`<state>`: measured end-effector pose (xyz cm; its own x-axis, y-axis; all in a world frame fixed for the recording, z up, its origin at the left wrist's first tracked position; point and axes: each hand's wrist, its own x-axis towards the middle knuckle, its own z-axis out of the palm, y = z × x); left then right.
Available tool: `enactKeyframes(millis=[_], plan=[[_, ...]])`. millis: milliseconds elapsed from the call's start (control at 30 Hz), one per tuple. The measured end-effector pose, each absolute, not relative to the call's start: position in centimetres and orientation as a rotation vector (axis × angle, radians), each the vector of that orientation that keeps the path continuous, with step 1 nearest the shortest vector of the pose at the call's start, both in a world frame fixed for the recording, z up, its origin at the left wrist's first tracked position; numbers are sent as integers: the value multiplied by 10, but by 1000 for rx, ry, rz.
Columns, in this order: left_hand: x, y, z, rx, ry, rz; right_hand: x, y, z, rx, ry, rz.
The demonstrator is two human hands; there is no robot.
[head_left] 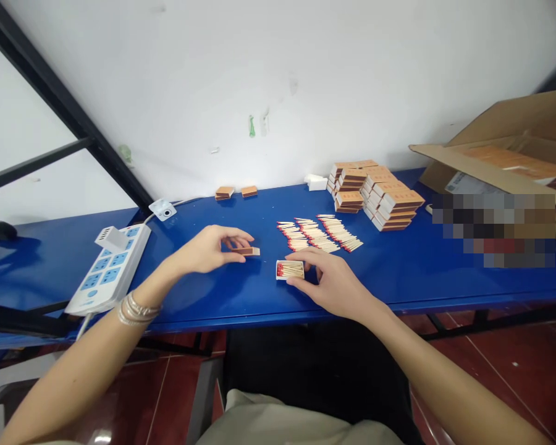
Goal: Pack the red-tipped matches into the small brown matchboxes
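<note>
Between the fingers and thumb of my left hand (215, 248) is a brown matchbox sleeve (246, 251), with a pale end facing right. My right hand (328, 279) grips a white matchbox tray (290, 270) by its long sides. Matches with red heads lie inside that tray, heads toward the left. Just behind my right hand, loose matches (319, 233) are spread on the blue table (204, 296) in three slanting rows, red heads toward the lower left. The sleeve and the tray are apart, with a gap of table between them.
Stacked matchboxes (383, 193) stand at the back right, beside small white pieces (315, 182). Two brown sleeves (249, 191) lie near the wall. A power strip (113, 269) is at the left, and an open cardboard box (500, 164) at the right.
</note>
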<state>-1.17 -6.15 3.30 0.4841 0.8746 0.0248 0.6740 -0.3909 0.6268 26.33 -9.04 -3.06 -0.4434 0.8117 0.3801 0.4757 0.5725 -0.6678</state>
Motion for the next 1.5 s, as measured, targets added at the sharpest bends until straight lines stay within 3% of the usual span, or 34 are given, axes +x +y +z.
enactKeyframes(millis=[200,567,733,900,1500], plan=[[7,-98,15,2527,1298,439,268,-88,-33,-1038,-2100,608],[12,-92,15,2337,1376,436,265,-87,-32,-1033,-2086,647],[14,-87,6,2369,1435,623,263,-84,-32,-1001,-2136,641],[18,-107,-4,2494,1301,474,263,-82,-28,-964,-2173,633],[23,-116,-14,2532,1311,555,266,-87,-33,-940,-2164,770]])
